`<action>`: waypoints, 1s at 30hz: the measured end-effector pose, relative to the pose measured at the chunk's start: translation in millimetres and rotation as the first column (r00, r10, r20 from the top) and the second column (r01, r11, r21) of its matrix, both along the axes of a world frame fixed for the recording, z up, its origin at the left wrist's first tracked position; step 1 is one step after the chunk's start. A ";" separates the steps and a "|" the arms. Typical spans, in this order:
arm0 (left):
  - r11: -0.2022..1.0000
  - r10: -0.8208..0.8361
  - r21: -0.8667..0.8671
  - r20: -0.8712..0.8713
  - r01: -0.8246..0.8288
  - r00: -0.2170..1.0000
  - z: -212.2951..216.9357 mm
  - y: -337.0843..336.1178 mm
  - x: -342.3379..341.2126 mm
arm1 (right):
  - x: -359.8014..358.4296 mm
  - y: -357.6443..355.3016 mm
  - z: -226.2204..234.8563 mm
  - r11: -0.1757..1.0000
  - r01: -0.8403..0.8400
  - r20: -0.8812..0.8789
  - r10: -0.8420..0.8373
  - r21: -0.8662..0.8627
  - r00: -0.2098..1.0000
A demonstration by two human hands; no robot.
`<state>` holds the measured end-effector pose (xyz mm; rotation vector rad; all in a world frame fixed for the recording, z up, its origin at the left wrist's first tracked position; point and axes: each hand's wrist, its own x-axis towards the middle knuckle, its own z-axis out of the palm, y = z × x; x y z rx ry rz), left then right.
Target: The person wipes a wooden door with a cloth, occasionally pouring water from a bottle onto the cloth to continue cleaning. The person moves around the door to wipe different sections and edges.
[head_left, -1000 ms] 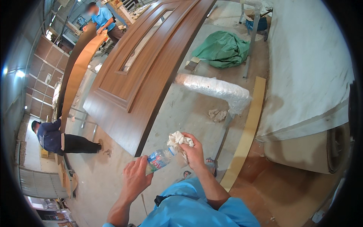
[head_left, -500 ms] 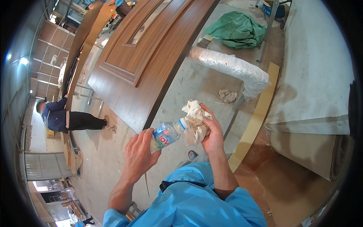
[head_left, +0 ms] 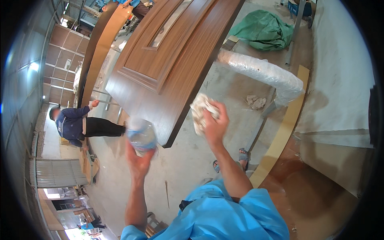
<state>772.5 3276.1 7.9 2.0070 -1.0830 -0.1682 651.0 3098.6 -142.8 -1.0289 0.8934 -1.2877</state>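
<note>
Landmark: the brown wood-grain door panel with moulded frame (head_left: 184,80). Nearest: left hand (head_left: 139,158), fingers partly curled round the lower part of a clear plastic bottle with a blue band (head_left: 141,135); bottle blurred, exact finger contact can't be told. It sits just left of the door's near corner in view. Right hand (head_left: 216,124) closed on a crumpled off-white cloth (head_left: 199,114), right of the door's dark edge. Further out, right of door: film-wrapped silvery bar (head_left: 264,72), then crumpled green sheet (head_left: 264,32). Left of door: person in navy jacket and black trousers (head_left: 74,123).
</note>
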 end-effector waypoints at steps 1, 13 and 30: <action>0.994 0.042 -0.096 -0.030 -0.045 0.999 -0.1 -2.4 12.2 | 26.2 -10.8 -1.8 0.983 0.073 -0.030 -0.079 -0.167 0.996; 0.904 0.025 -0.426 -0.021 -0.032 0.999 -86.9 -77.7 159.0 | 97.6 145.9 -35.0 0.988 -0.023 0.134 0.044 -0.155 0.990; 0.954 -0.003 -0.300 0.015 0.007 1.000 -105.5 -75.7 168.3 | 110.4 112.9 -41.1 0.921 0.104 0.070 -0.084 -0.375 0.994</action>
